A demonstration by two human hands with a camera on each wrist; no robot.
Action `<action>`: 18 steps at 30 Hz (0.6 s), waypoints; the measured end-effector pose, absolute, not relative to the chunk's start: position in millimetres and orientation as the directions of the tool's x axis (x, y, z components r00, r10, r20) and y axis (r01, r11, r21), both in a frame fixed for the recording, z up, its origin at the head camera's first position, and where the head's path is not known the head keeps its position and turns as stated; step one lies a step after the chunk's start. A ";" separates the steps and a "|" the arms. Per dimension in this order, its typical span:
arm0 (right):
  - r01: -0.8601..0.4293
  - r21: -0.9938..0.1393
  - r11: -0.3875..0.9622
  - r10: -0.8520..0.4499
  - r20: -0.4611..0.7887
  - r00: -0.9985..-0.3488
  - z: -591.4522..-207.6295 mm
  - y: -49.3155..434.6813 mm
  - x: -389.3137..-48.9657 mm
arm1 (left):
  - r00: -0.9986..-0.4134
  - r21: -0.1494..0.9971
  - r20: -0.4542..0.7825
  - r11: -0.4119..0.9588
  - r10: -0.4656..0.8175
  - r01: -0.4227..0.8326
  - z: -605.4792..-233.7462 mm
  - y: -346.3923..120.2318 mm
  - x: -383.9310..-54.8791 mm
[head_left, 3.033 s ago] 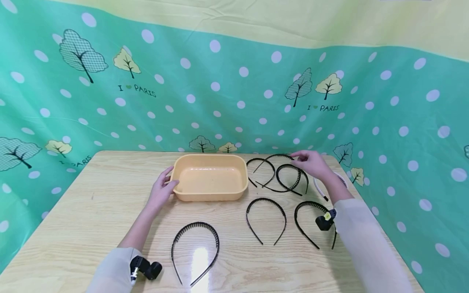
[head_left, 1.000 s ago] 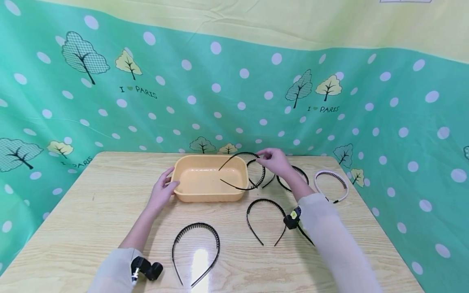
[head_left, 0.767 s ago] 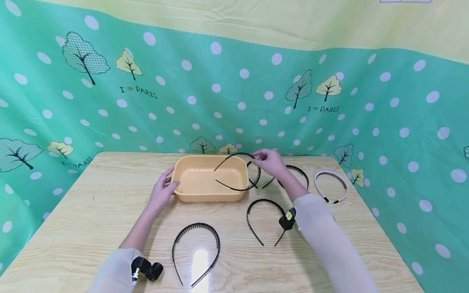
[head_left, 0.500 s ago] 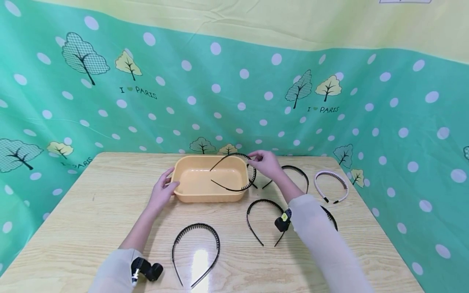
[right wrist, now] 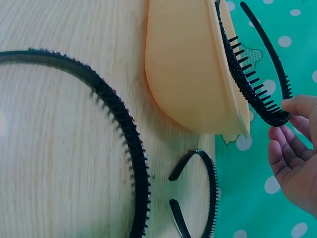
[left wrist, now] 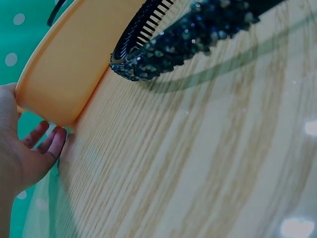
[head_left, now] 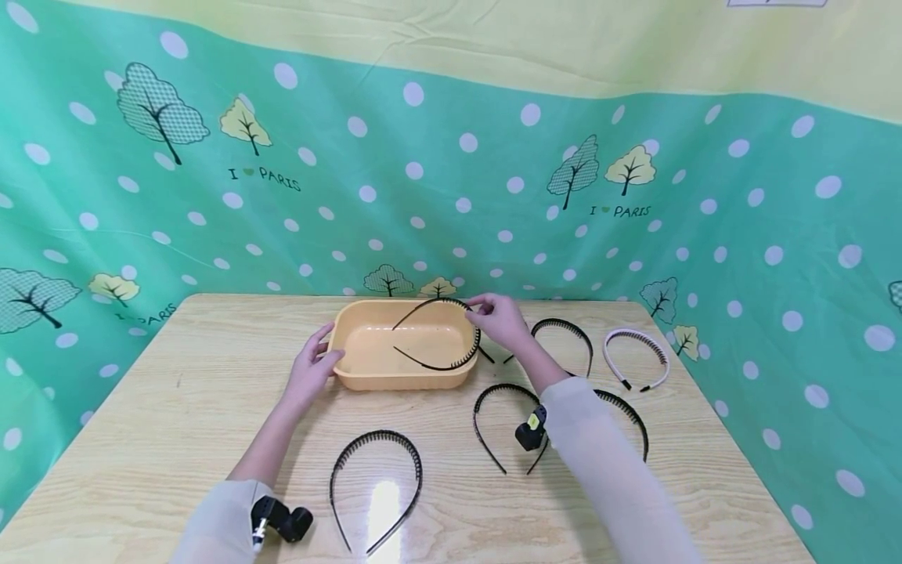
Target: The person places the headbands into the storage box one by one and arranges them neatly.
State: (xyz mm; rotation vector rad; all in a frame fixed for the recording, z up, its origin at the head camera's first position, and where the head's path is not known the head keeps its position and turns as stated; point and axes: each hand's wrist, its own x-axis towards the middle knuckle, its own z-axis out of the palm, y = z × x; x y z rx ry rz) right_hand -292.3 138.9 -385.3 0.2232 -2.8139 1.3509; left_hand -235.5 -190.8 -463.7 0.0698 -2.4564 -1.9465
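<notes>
My right hand (head_left: 499,319) pinches a black toothed headband (head_left: 451,366) by its curved top. The headband lies level over the right half of a peach plastic basin (head_left: 402,381), its two ends pointing left. In the right wrist view, thumb and fingers grip the headband (right wrist: 247,87) just above the basin's rim. At the basin's left end my left hand (head_left: 310,366) holds the rim, thumb on the near side and fingers behind. The left wrist view shows this hand (left wrist: 29,148) against the basin wall (left wrist: 59,94), with a dark beaded headband (left wrist: 183,42) in the foreground.
On the wooden table (head_left: 176,392) lie more black headbands: one at the front (head_left: 377,432), one near the middle (head_left: 507,387), others at the right, partly behind the right arm. A white headband (head_left: 637,332) lies far right. A patterned green curtain (head_left: 437,219) closes off the back.
My right hand took the black headband from the back right cluster and carried it left until it came over the basin. The left hand has stayed on the basin's rim.
</notes>
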 end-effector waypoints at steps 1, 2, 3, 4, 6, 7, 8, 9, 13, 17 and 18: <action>-0.128 -0.780 0.612 -0.120 0.068 -0.990 -385.6 137.5 -291.6 | -0.999 0.972 -0.017 0.233 -0.041 -0.026 -465.6 -191.2 -236.5; -0.122 -0.784 0.608 -0.115 0.064 -0.991 -385.8 136.1 -291.0 | -0.999 0.971 -0.013 0.236 -0.043 -0.023 -467.0 -191.4 -237.2; -0.119 -0.787 0.606 -0.113 0.063 -0.992 -386.3 134.7 -290.8 | -0.999 0.971 -0.010 0.238 -0.043 -0.020 -467.9 -191.5 -237.7; -0.118 -0.789 0.603 -0.111 0.063 -0.992 -386.5 133.1 -290.5 | -0.999 0.971 -0.006 0.239 -0.045 -0.016 -468.5 -191.6 -238.0; -0.120 -0.791 0.600 -0.109 0.068 -0.992 -387.0 130.0 -290.2 | -0.999 0.970 -0.004 0.241 -0.048 -0.015 -468.9 -191.5 -238.2; -0.123 -0.792 0.598 -0.110 0.072 -0.991 -387.4 128.4 -290.3 | -0.999 0.970 -0.003 0.242 -0.048 -0.015 -469.0 -191.4 -238.3; -0.125 -0.794 0.595 -0.109 0.074 -0.991 -388.0 126.8 -290.5 | -0.999 0.970 -0.004 0.243 -0.050 -0.016 -469.0 -191.4 -238.5; -0.129 -0.795 0.593 -0.110 0.078 -0.991 -388.7 125.2 -290.7 | -0.999 0.970 -0.004 0.243 -0.051 -0.016 -469.1 -191.4 -238.7; -0.138 -0.795 0.590 -0.110 0.090 -0.990 -392.0 119.5 -290.8 | -0.999 0.971 -0.005 0.239 -0.052 -0.017 -469.6 -191.7 -239.4; -0.152 -0.798 0.584 -0.119 0.101 -0.988 -397.5 114.7 -290.6 | -0.999 0.972 -0.006 0.235 -0.054 -0.019 -469.8 -191.6 -239.5; -0.156 -0.798 0.582 -0.121 0.104 -0.987 -398.8 113.6 -290.6 | -0.998 0.972 -0.007 0.236 -0.055 -0.019 -469.8 -191.6 -239.4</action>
